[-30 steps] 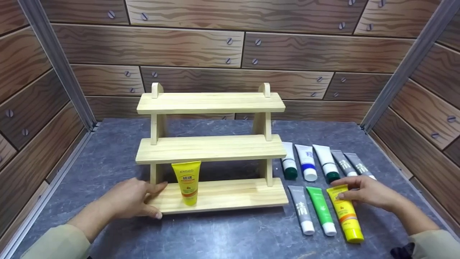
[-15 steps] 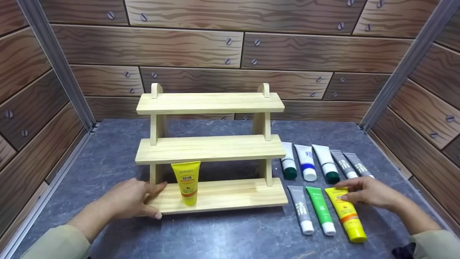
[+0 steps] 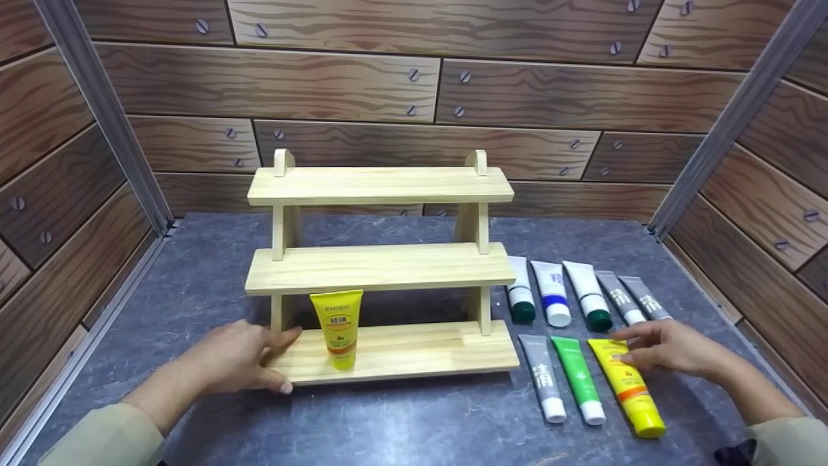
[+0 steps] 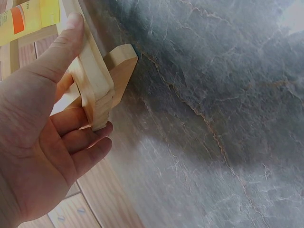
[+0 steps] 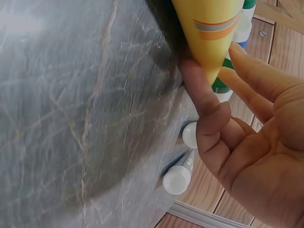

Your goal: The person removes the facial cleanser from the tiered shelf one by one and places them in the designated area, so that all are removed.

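Note:
A three-tier wooden display shelf (image 3: 414,349) stands mid-table in the head view. My left hand (image 3: 233,356) grips the left end of its lowest tier, thumb along the front edge, other fingers behind the end. On that tier, near the left hand, a yellow squeeze tube (image 3: 336,330) stands upright on its cap. At the right, my right hand (image 3: 679,353) holds a second yellow tube (image 3: 627,388) by its flat crimped end, thumb and fingers at its edges, cap toward the viewer. The right wrist view shows the fingers (image 5: 195,83) beside this tube's narrow end (image 5: 209,42).
Left of the held tube lie a green tube (image 3: 577,378) and a grey tube (image 3: 543,378) on the dark marbled table (image 3: 401,427). Behind them is a row of white tubes (image 3: 551,291) and grey tubes (image 3: 621,298). Wood-plank-patterned walls (image 3: 349,84) enclose the table.
My right hand has shifted slightly right, and the yellow tube's cap end has swung a little to the right with it. The left hand and the shelf stay in place.

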Demonstrator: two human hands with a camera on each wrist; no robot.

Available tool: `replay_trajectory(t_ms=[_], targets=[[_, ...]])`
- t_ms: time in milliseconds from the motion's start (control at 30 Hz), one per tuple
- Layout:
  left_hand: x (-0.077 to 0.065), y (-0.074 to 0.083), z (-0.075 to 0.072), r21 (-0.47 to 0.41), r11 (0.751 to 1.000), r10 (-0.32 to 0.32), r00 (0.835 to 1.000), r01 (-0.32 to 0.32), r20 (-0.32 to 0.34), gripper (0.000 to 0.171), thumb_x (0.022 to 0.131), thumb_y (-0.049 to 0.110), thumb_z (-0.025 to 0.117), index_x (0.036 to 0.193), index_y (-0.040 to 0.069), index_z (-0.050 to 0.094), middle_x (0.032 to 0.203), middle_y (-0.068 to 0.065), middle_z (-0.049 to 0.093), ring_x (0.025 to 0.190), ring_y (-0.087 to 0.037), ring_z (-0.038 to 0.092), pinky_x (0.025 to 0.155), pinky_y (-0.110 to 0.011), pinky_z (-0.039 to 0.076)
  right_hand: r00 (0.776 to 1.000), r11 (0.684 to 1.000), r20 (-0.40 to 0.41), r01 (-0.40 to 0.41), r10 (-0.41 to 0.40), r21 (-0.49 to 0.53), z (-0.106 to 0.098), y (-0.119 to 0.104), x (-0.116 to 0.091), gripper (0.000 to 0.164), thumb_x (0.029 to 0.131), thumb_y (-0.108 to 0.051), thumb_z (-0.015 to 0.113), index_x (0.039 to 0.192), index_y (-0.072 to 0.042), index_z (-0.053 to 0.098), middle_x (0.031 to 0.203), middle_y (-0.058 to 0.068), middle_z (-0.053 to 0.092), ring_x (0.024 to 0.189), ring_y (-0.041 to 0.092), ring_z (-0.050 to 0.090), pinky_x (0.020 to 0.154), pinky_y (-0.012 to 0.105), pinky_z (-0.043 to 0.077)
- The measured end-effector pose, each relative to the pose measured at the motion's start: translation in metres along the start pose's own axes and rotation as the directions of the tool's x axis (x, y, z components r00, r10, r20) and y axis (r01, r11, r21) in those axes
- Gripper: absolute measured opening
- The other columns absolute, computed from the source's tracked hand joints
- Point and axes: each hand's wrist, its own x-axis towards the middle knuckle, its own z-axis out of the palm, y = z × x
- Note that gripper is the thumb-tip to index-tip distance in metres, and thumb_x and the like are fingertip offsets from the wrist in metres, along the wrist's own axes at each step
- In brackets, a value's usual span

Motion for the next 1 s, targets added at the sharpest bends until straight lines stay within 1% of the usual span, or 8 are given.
replay_trajectory(t_ms=[133,233,400,500,633,733,867,1000], targets=[[0.000,0.000,0.000,0.001,1.000,0.004,1.000,-0.004,-0.003,0.093,0.070,0.058,0.092,0.148,0.016,0.064,0.116,-0.020,0.076,0.096,-0.030,0.070,0.087,-0.059,0.057,1.000,1.000,-0.003,-0.014,0.014,0.003,-0.004,0.000,-0.004,0.056,0.101,-0.018,0.074,0.145,0.010,0.056,0.115,0.017,0.075,0.076,0.022,0.066,0.060,0.031,0.052],[-0.001,0.000,0.000,-0.002,1.000,0.010,1.000,-0.010,-0.009,0.093,0.070,0.058,0.093,0.148,0.017,0.065,0.118,-0.022,0.075,0.097,-0.032,0.070,0.087,-0.059,0.057,1.000,1.000,-0.015,-0.015,0.014,-0.007,-0.006,0.000,-0.007,0.057,0.102,-0.020,0.073,0.146,0.010,0.055,0.118,0.019,0.075,0.079,0.025,0.069,0.060,0.033,0.054],[0.000,-0.001,0.001,-0.003,1.000,0.016,1.000,-0.016,-0.014,0.093,0.069,0.058,0.093,0.148,0.017,0.065,0.114,-0.022,0.076,0.093,-0.029,0.069,0.084,-0.059,0.057,0.999,0.999,-0.027,0.032,-0.033,-0.022,-0.009,-0.007,-0.010,0.056,0.104,-0.021,0.070,0.147,0.010,0.053,0.123,0.024,0.073,0.085,0.028,0.073,0.060,0.033,0.053],[0.000,-0.001,0.001,-0.001,1.000,0.013,1.000,-0.013,-0.013,0.093,0.069,0.058,0.093,0.148,0.017,0.065,0.113,-0.022,0.076,0.092,-0.028,0.068,0.085,-0.059,0.057,0.997,0.997,-0.030,0.067,-0.068,-0.023,-0.009,-0.016,-0.011,0.056,0.105,-0.022,0.069,0.148,0.009,0.053,0.126,0.027,0.071,0.091,0.028,0.075,0.063,0.033,0.053],[0.001,-0.001,0.000,0.001,1.000,0.005,1.000,-0.005,-0.008,0.093,0.070,0.058,0.093,0.148,0.017,0.064,0.113,-0.021,0.076,0.093,-0.029,0.069,0.086,-0.060,0.057,0.992,0.994,-0.055,0.110,-0.110,-0.007,-0.007,-0.033,-0.012,0.056,0.105,-0.023,0.069,0.149,0.008,0.053,0.128,0.029,0.069,0.093,0.028,0.076,0.068,0.034,0.056],[0.001,-0.001,0.000,0.000,1.000,0.008,1.000,-0.008,-0.003,0.093,0.070,0.058,0.093,0.148,0.017,0.064,0.111,-0.020,0.076,0.091,-0.027,0.068,0.085,-0.060,0.057,0.985,0.988,-0.076,0.155,-0.154,0.018,-0.004,-0.047,-0.011,0.054,0.105,-0.021,0.069,0.148,0.007,0.055,0.128,0.030,0.068,0.094,0.028,0.076,0.070,0.034,0.058],[0.000,0.000,-0.001,-0.005,1.000,0.012,1.000,-0.012,-0.001,0.093,0.070,0.057,0.093,0.148,0.017,0.064,0.107,-0.019,0.076,0.088,-0.024,0.066,0.084,-0.059,0.057,0.968,0.970,-0.104,0.236,-0.229,0.055,0.004,-0.071,-0.010,0.049,0.104,-0.017,0.071,0.145,0.006,0.059,0.127,0.027,0.069,0.098,0.020,0.074,0.079,0.032,0.061],[0.000,0.000,-0.001,-0.010,1.000,-0.002,1.000,0.002,0.011,0.093,0.070,0.057,0.093,0.149,0.016,0.063,0.108,-0.019,0.076,0.088,-0.023,0.066,0.085,-0.059,0.057,0.933,0.935,-0.128,0.346,-0.335,0.077,0.016,-0.098,-0.005,0.040,0.102,-0.011,0.071,0.139,0.006,0.065,0.123,0.023,0.071,0.099,0.017,0.074,0.085,0.034,0.062]])
